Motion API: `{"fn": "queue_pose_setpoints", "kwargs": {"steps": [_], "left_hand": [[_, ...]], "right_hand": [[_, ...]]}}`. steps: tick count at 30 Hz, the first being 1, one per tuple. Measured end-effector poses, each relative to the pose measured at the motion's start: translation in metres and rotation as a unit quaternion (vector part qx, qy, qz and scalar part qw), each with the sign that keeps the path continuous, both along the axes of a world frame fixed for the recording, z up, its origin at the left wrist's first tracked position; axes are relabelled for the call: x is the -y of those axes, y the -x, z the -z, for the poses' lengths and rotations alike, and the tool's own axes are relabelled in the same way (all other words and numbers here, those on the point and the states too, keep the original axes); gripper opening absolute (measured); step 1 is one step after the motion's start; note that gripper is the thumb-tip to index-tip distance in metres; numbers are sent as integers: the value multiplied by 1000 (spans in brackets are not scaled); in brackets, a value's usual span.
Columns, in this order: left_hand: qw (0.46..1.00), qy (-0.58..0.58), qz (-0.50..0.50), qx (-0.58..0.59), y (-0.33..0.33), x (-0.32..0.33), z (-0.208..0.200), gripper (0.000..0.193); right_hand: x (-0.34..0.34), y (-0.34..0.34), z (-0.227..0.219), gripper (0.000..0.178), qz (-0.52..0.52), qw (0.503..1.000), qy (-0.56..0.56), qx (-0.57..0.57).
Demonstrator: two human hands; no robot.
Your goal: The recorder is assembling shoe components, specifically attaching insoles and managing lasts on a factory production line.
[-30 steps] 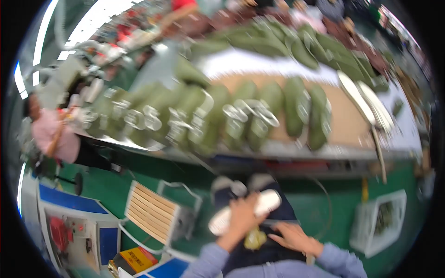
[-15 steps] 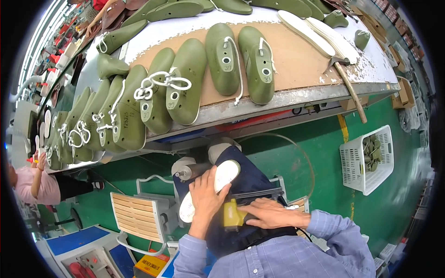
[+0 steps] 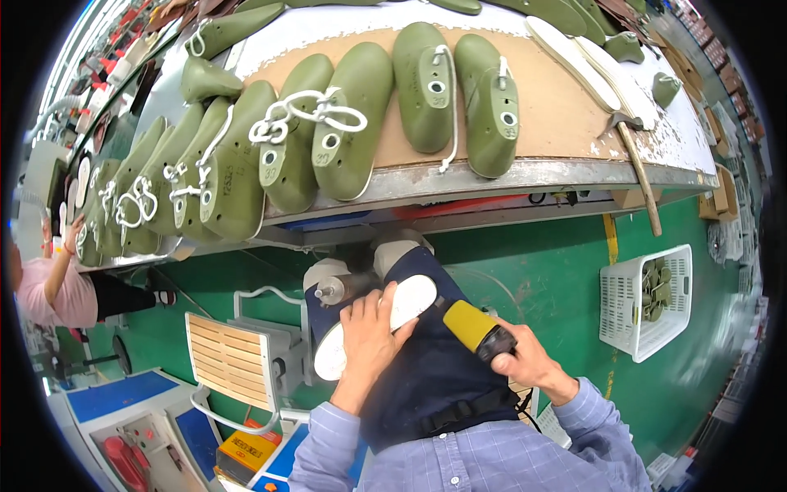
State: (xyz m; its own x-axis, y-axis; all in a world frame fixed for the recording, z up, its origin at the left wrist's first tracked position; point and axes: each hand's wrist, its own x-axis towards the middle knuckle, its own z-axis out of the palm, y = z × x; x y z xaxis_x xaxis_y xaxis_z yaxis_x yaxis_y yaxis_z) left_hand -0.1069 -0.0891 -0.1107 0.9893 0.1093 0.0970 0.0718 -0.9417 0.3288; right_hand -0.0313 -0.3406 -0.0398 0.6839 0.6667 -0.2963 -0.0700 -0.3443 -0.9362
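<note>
The biggest thing around me is the green floor (image 3: 660,381), and over it stands the long table (image 3: 566,172) in front of my knees, with a brown board (image 3: 553,123) on top. Far off on my left, a person in a pink shirt (image 3: 56,283) has both arms up by the table. A chair with wooden slats (image 3: 229,361) is on my left side, and a white basket (image 3: 619,303) with small green bits in it sits on the floor on my right. Big green foot shapes (image 3: 352,123) stand in a row along the near edge of the table, many with white strings on them. A hammer (image 3: 639,176) lies to the right of them, its wooden handle poking out past the edge. The white sole (image 3: 414,299) lies slanted across my lap, and my left hand (image 3: 369,332) is wrapped over its middle. My right hand (image 3: 525,357) is curled tight around the black end of a yellow tool (image 3: 467,326). The tool's thin tip is just beside the sole's far end; I cannot tell if they touch.
</note>
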Motion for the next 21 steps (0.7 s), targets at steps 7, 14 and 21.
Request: {"fn": "queue_pose_setpoints", "kwargs": {"steps": [7, 14, 21], "left_hand": [[1000, 11, 8, 10, 4, -2, 0, 73], [1000, 21, 2, 6, 4, -3, -2, 75], [1000, 2, -3, -2, 36, -19, -11, 79]], "right_hand": [[-32, 2, 9, 94, -80, 990, 51, 108], [-39, 5, 7, 85, -96, 988, 101, 63], [-59, 12, 4, 83, -163, 982, 97, 21]]}}
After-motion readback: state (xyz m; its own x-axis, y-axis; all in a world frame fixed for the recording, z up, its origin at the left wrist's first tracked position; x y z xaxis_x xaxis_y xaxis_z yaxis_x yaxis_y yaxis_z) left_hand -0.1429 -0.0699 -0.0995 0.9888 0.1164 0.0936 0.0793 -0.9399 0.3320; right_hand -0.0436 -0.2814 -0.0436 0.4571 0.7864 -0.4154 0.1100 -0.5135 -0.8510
